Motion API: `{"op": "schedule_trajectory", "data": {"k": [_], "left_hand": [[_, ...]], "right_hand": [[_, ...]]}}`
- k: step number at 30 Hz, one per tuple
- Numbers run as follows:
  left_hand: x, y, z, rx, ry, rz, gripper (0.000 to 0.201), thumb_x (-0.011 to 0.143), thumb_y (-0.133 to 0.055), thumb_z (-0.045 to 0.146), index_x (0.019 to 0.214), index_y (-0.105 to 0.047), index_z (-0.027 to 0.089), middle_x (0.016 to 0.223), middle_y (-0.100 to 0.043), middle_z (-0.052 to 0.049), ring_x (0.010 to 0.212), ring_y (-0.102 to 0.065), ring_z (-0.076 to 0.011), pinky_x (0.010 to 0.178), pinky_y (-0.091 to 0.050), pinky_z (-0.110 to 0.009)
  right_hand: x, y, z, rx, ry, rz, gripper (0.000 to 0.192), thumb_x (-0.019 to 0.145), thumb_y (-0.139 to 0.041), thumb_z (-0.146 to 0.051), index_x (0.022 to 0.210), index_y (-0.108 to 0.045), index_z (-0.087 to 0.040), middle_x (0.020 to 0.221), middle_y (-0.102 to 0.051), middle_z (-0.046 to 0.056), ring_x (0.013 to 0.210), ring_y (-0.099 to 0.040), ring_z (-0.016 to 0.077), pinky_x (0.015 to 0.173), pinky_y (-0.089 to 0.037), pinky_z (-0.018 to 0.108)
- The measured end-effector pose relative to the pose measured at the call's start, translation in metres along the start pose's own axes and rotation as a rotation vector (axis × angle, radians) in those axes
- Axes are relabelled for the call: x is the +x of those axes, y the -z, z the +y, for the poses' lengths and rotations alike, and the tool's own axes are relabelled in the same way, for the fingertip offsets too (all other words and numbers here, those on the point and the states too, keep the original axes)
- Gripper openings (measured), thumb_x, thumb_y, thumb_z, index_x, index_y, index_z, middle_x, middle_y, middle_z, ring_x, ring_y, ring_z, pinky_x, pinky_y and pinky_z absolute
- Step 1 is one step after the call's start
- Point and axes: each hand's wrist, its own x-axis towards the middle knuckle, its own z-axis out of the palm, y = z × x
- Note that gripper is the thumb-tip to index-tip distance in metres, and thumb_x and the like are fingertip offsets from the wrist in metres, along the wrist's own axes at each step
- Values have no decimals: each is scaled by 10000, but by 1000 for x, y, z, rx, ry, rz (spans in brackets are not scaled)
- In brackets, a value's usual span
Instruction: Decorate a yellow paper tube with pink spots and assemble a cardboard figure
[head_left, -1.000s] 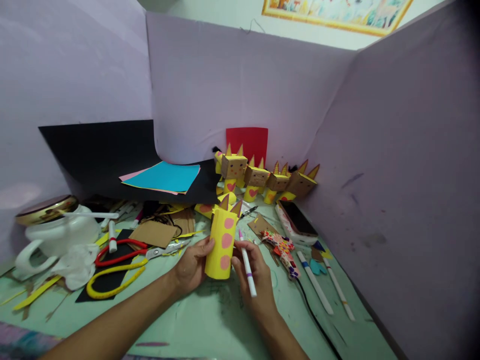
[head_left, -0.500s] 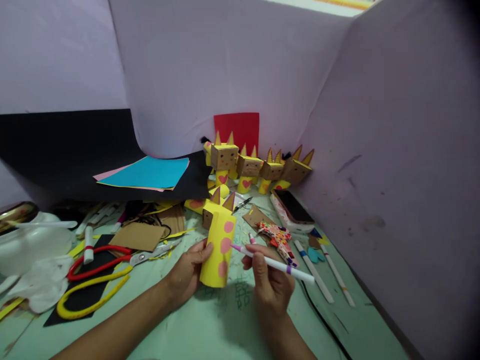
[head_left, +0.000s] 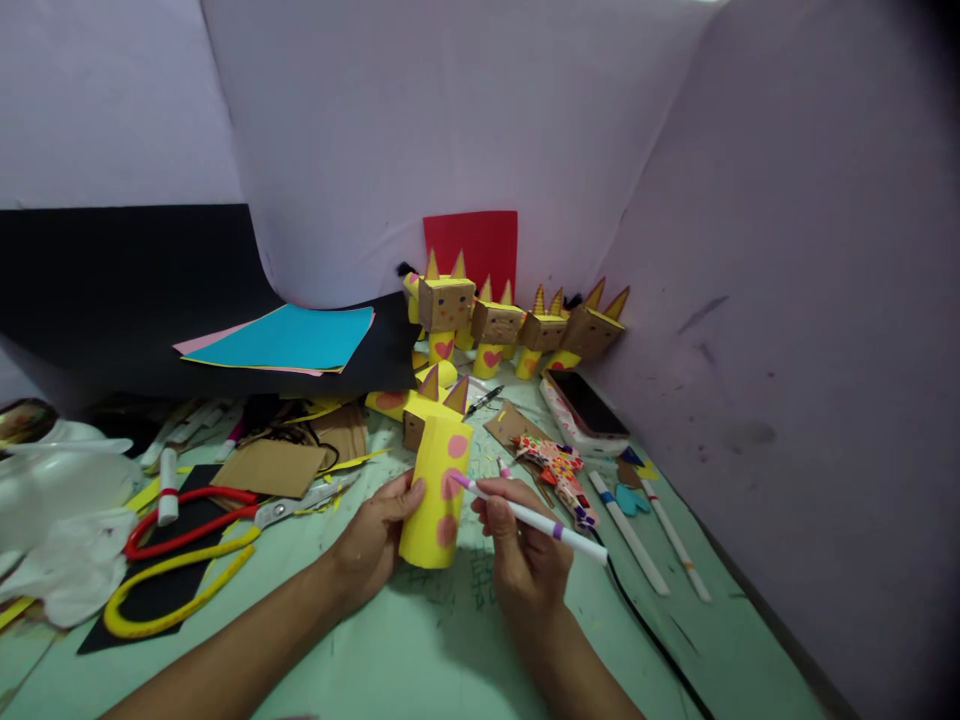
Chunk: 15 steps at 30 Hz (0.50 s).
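My left hand [head_left: 375, 535] grips a yellow paper tube [head_left: 436, 490] with pink dots, standing upright on the green table [head_left: 420, 650]. My right hand [head_left: 525, 555] holds a white marker [head_left: 536, 517] with a purple band. Its pink tip touches the middle pink dot on the tube's right side. Just behind the tube lies a brown box head with pointed ears [head_left: 427, 402].
Several finished box-headed figures [head_left: 510, 325] line the back wall by a red card [head_left: 471, 245]. Scissors with red and yellow handles [head_left: 195, 545] lie at left, a phone [head_left: 585, 408] and two markers [head_left: 649, 535] at right. Coloured paper [head_left: 281, 338] rests on a black sheet.
My right hand turned the marker from upright to pointing left, and its tip now touches the tube's middle dot. The view tilted down and shifted slightly.
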Motion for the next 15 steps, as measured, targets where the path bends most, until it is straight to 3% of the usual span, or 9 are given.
{"op": "schedule_trajectory", "data": {"k": [15], "left_hand": [[3, 6, -2, 20, -4, -12, 302, 682, -762, 235, 945, -684, 109, 836, -713, -81, 664, -624, -156, 579, -512, -237]], "right_hand": [[3, 0, -5, 15, 17, -10, 186, 890, -518, -121, 944, -652, -239, 777, -668, 6, 707, -650, 146, 630, -515, 270]]}}
